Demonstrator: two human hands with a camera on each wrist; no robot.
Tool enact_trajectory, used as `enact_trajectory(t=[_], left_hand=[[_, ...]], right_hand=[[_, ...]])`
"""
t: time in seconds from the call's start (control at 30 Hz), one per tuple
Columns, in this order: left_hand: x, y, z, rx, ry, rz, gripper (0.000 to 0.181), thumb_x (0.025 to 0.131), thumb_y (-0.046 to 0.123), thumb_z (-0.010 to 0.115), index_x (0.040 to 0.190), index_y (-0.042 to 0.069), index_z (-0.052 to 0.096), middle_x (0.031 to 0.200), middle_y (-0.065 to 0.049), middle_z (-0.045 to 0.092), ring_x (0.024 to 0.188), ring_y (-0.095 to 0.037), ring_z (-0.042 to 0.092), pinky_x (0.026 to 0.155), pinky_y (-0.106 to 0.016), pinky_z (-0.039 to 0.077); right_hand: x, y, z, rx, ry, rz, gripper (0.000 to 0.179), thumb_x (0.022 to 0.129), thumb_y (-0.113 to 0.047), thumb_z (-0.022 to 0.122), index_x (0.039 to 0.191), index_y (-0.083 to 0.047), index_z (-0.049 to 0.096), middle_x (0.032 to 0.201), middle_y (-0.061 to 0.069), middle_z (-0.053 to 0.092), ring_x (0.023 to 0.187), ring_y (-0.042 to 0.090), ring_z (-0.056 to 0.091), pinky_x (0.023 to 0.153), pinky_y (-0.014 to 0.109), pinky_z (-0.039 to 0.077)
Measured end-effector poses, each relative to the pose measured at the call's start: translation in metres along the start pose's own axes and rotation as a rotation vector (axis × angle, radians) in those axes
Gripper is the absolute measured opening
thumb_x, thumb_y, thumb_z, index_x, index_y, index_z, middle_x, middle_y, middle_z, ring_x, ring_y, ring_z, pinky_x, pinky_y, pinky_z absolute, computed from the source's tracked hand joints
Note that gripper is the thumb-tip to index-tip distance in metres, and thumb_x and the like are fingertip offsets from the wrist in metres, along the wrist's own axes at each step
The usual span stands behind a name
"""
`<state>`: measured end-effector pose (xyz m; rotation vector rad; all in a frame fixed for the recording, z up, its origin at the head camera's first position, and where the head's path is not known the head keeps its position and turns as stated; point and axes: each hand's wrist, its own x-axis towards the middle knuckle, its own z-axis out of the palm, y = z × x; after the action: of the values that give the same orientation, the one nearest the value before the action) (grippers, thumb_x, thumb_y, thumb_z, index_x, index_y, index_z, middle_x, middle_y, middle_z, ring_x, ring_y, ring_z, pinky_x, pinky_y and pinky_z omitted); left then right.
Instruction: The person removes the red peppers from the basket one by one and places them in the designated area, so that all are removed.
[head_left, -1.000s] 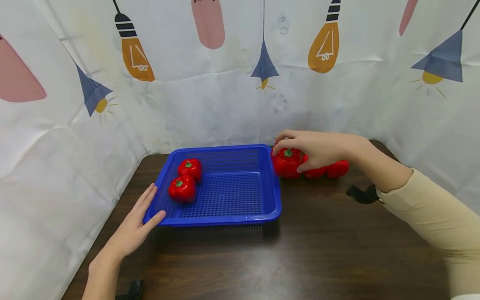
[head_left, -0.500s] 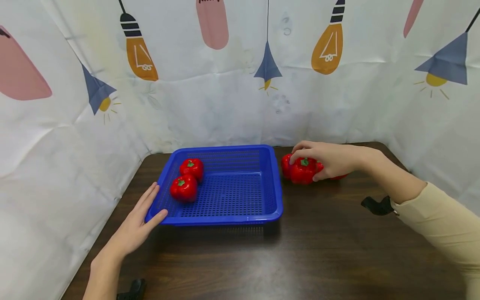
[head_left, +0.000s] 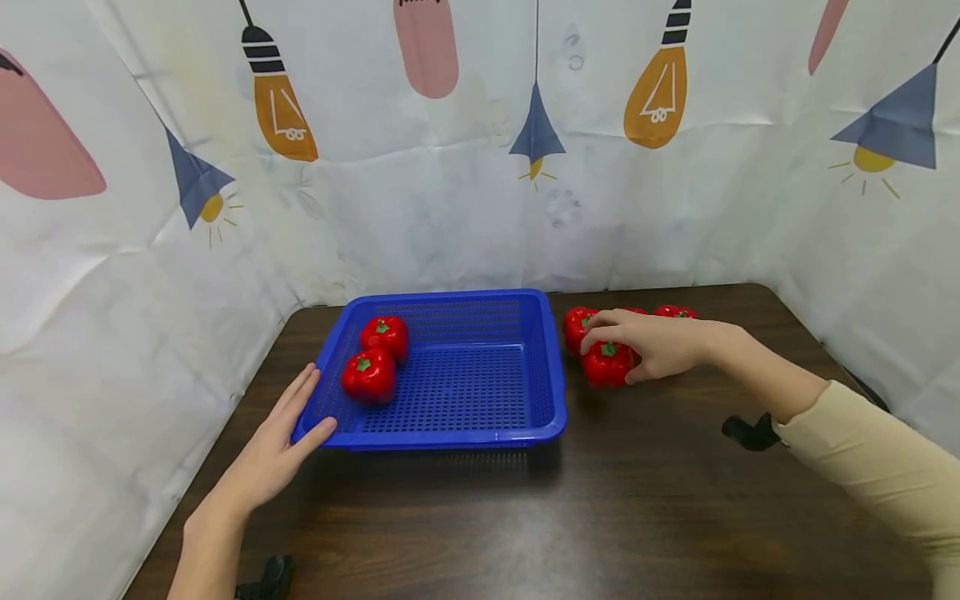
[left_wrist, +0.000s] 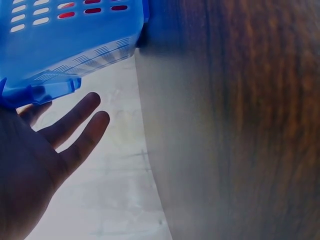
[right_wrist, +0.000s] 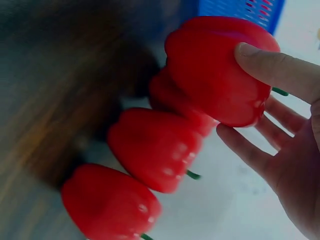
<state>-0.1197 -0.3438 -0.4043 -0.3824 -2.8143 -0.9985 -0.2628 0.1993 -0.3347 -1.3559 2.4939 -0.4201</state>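
Observation:
My right hand (head_left: 637,337) grips a red bell pepper (head_left: 606,367) with a green stem, just right of the basket. The right wrist view shows the thumb on one side of this pepper (right_wrist: 220,65) and the fingers on the other. Behind the hand are more red peppers (head_left: 576,327), partly covered by it. My left hand (head_left: 262,454) has its fingers spread and straight along the left front corner of the blue basket (head_left: 442,439). Inside the basket, at its left side, two red peppers (head_left: 369,377) lie against each other.
A dark wooden table (head_left: 480,525) carries everything. One more pepper (head_left: 675,311) stands at the back right, past the right hand. White cloth (head_left: 427,217) printed with lamps and bulbs hangs behind the table and at both sides.
My right hand, with a pepper at its fingers, has moved right from beside the basket's rim, then nearer to me. The left hand has stayed at the basket's corner.

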Motion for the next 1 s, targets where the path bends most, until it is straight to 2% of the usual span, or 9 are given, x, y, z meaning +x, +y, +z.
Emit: enact_trajectory(t=[0.43, 1.0], left_hand=[[0.0, 0.001, 0.0, 0.003, -0.001, -0.003, 0.077, 0.104, 0.032, 0.061, 0.166, 0.015, 0.018, 0.172, -0.006, 0.008, 0.153, -0.045, 0.012, 0.109, -0.078, 0.017], [-0.001, 0.001, -0.001, 0.003, -0.004, -0.007, 0.077, 0.104, 0.032, 0.06, 0.166, 0.014, 0.018, 0.172, -0.007, 0.008, 0.153, -0.046, 0.012, 0.109, -0.078, 0.018]], right_hand=[[0.004, 0.009, 0.026, -0.023, 0.007, -0.012, 0.058, 0.083, -0.007, 0.085, 0.134, -0.022, 0.061, 0.148, 0.005, 0.047, 0.138, 0.03, 0.04, 0.098, 0.05, 0.052], [0.008, 0.013, 0.03, -0.078, 0.096, -0.059, 0.061, 0.079, -0.007, 0.089, 0.133, -0.02, 0.064, 0.148, 0.012, 0.047, 0.138, 0.033, 0.04, 0.096, 0.05, 0.054]])
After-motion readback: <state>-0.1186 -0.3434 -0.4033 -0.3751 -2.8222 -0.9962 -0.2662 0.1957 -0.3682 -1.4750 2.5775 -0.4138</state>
